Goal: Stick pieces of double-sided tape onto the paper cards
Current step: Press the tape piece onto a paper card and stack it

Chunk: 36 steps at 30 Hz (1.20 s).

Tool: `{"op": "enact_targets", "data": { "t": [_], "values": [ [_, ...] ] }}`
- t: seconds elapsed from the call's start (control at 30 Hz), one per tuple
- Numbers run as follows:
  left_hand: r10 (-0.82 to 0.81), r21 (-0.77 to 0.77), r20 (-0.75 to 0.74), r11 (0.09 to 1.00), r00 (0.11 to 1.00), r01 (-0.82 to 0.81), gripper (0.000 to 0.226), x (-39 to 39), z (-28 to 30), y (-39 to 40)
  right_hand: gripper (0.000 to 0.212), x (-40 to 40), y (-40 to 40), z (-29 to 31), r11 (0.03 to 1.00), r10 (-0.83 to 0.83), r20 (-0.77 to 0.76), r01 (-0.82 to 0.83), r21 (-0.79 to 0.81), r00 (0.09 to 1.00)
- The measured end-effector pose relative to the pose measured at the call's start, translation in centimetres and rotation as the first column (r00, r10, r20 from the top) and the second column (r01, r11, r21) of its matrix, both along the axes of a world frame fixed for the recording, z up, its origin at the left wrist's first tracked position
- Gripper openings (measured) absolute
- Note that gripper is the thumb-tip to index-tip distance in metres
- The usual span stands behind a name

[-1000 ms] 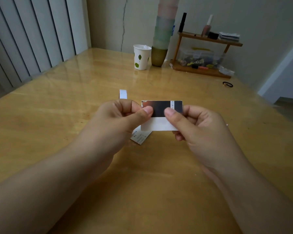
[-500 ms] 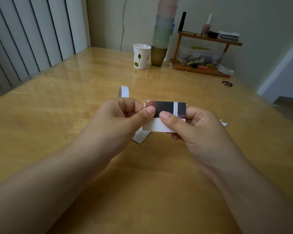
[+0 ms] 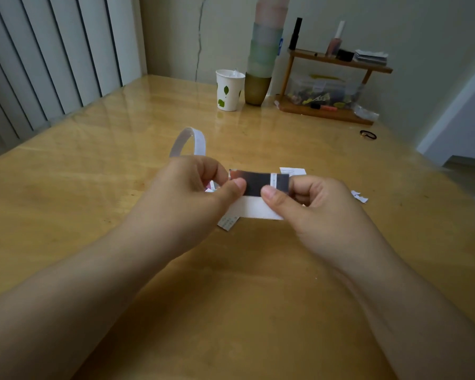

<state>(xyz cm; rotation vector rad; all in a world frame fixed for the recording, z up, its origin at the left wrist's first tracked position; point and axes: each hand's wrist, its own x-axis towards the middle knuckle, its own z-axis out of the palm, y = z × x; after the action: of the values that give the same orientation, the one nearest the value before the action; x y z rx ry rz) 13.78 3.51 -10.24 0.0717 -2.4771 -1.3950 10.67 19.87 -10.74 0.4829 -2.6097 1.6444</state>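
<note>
My two hands hold one small paper card up in the air, just above the worktop. My left hand pinches the card's left end with thumb and curled fingers. My right hand pinches the right end the same way, with the thumb on the front.

The card has a dark picture on top and a white strip along the bottom. I think that strip is the double-sided tape, but I cannot be sure.

A moment ago a tape loop only peeked out behind my left hand. Now much more of it shows, curling up behind my knuckles. I cannot see its lower end, so I cannot tell if my left hand holds it. My right thumb has slid a little toward the middle of the card. I think I am pressing the tape down, so this card is nearly done.

More paper cards lie close by. One card lies under my left hand, and another card shows behind my right hand. A torn paper scrap lies to the right.

Far back stand a paper cup, a stack of cups and a small wooden shelf. A hair tie lies near them.
</note>
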Motion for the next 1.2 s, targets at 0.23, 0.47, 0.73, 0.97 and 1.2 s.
{"op": "enact_targets", "data": {
  "t": [0.23,0.47,0.73,0.97,1.2],
  "values": [
    [0.048,-0.642,0.191,0.762,0.980,0.088,0.027,-0.5,-1.2,0.3,0.028,0.2,-0.4,-0.6,0.814,-0.009,-0.018,0.018,0.580,1.000],
    [0.042,-0.653,0.247,0.746,0.968,0.134,0.029,-0.6,-0.6,-0.4,0.010,0.4,-1.1,-0.6,0.801,0.054,-0.115,0.026,0.598,0.992],
    [-0.033,-0.633,0.285,0.744,0.958,0.214,0.021,-0.7,-0.8,-1.1,0.016,0.3,-2.0,0.3,0.706,0.157,0.002,-0.114,0.699,0.988],
    [-0.034,-0.640,0.277,0.739,0.960,0.211,0.020,-0.9,-1.0,-1.0,0.016,0.7,-1.3,0.4,0.753,0.139,-0.005,-0.103,0.650,0.990],
    [-0.043,-0.627,0.280,0.749,0.959,0.216,0.020,-0.8,-1.0,-1.2,0.022,-0.2,-1.3,0.3,0.731,0.154,0.048,-0.147,0.666,0.987]
  ]
}}
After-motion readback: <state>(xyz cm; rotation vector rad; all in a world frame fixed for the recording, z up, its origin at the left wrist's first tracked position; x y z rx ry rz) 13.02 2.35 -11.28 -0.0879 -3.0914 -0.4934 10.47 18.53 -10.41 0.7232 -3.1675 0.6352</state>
